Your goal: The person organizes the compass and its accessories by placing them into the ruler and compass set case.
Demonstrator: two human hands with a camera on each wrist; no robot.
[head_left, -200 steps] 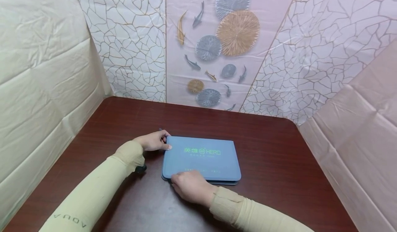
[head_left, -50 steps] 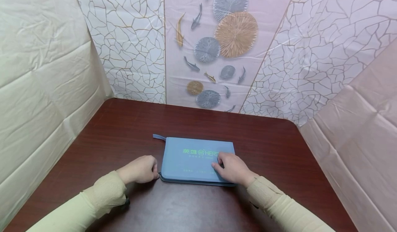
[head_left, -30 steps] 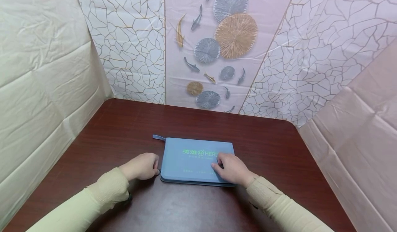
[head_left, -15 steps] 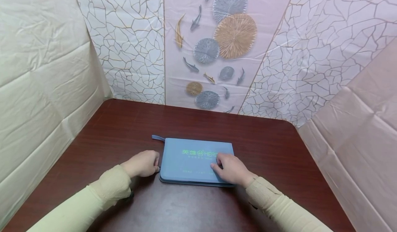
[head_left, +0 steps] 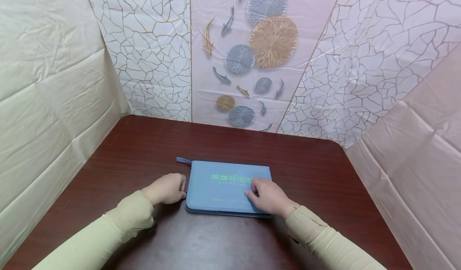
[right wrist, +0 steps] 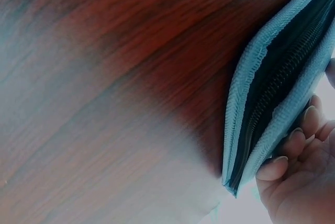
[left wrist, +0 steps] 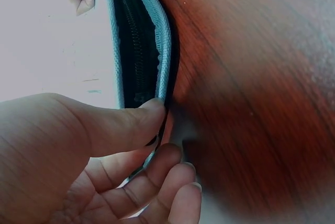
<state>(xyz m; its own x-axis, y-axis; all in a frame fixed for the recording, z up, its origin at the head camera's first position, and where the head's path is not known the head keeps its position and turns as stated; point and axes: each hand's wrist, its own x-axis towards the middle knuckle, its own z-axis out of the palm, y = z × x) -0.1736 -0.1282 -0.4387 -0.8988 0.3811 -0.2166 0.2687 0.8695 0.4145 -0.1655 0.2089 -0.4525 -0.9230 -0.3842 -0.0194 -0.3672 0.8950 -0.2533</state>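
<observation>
A blue zip case (head_left: 219, 190) with green "HERO" lettering lies flat on the table. At its left edge, near the front corner, my left hand (head_left: 167, 188) pinches a small zip pull between thumb and forefinger. The pull is mostly hidden by the fingers. In the left wrist view the zip teeth (left wrist: 136, 51) run joined along the case's near side, behind the thumb. My right hand (head_left: 270, 196) rests on the right part of the cover, fingers bent, covering the end of the lettering. In the right wrist view its fingertips (right wrist: 275, 169) touch the cover beside the zip edge.
A short blue strap (head_left: 183, 160) sticks out from the case's far left corner. The dark reddish wooden table (head_left: 306, 162) surrounds the case. Patterned cloth (head_left: 155, 53) hangs behind the table, with pale cloth walls (head_left: 54, 81) at the sides.
Earlier my left hand was at the far left corner and my right at the near left. My right hand moved onto the cover's right part; my left now creeps from the near corner along the left edge.
</observation>
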